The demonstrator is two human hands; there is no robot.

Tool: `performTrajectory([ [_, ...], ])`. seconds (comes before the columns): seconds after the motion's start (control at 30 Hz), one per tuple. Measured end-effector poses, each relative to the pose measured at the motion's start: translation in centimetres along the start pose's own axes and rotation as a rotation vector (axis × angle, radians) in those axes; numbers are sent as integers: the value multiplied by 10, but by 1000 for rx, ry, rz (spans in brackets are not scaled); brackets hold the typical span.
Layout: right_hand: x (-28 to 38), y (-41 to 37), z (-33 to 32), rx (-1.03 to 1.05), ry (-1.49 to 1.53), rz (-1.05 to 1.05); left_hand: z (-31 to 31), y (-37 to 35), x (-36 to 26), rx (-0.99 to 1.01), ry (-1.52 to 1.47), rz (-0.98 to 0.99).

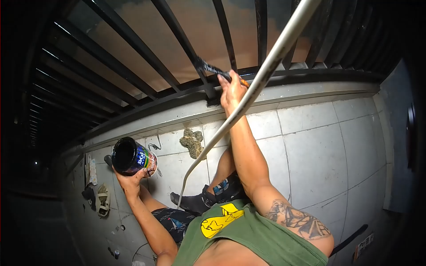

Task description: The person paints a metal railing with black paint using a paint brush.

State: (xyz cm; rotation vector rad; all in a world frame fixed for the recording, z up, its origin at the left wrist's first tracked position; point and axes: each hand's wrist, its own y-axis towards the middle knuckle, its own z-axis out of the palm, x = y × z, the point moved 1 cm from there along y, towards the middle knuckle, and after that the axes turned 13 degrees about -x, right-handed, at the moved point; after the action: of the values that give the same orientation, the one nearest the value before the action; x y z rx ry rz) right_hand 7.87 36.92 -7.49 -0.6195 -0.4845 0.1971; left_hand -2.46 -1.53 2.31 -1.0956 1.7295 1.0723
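A paint can [148,160] with a colourful label and dark paint round its rim is held tilted in my left hand [132,179]. My right hand [232,92] grips a paintbrush [215,71] with a dark ferrule and an orange handle end. The bristles touch or nearly touch a black bar [184,37] of the metal railing, near its lower end. Black paint shows on the ledge [213,103] just below that bar.
A pale cable [270,62] crosses in front of my right forearm. On the tiled floor [310,146] lie a crumpled cloth [192,142], a sandal [103,200] and a small cylinder [116,254]. A dark rod [350,238] lies at the lower right.
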Motion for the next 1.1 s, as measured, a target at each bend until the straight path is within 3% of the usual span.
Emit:
performTrajectory([
  [0.03,4,0,-12,-18,-70,-11,-2,1,3,-13,15,-23],
  [0.23,39,-8,-4,38,-594,-742,-1,5,1,21,39,135],
  [0.27,35,-9,8,68,-613,-730,1,5,-3,12,35,155],
  [0.33,28,-18,39,214,-590,-812,6,-1,-13,-5,14,43],
  [0.43,59,-87,105,338,-487,-924,9,-5,-19,-11,-33,40],
  [0.57,89,-112,174,373,-420,-1092,6,-4,-18,4,4,80],
  [0.63,107,-119,214,463,-332,-1323,5,-3,-19,7,-3,86],
  [0.7,115,-139,257,439,-272,-1221,6,-3,-21,9,17,107],
  [0.77,126,-148,282,370,106,-1515,8,-3,-22,-2,19,118],
  [0.8,135,-148,288,263,-60,-1830,8,-4,-22,-11,22,123],
  [0.83,139,-142,284,244,-21,-1929,7,-4,-23,-19,25,127],
  [0.9,136,-135,278,353,112,-1720,4,-6,-24,-34,51,125],
  [0.97,119,-139,268,531,175,-782,2,-6,-21,-17,-38,76],
  [1.0,118,-144,257,552,139,-603,0,-7,-20,-19,-42,79],
  [1.1,96,-135,226,435,73,-478,-4,-8,-19,-10,-41,74],
])
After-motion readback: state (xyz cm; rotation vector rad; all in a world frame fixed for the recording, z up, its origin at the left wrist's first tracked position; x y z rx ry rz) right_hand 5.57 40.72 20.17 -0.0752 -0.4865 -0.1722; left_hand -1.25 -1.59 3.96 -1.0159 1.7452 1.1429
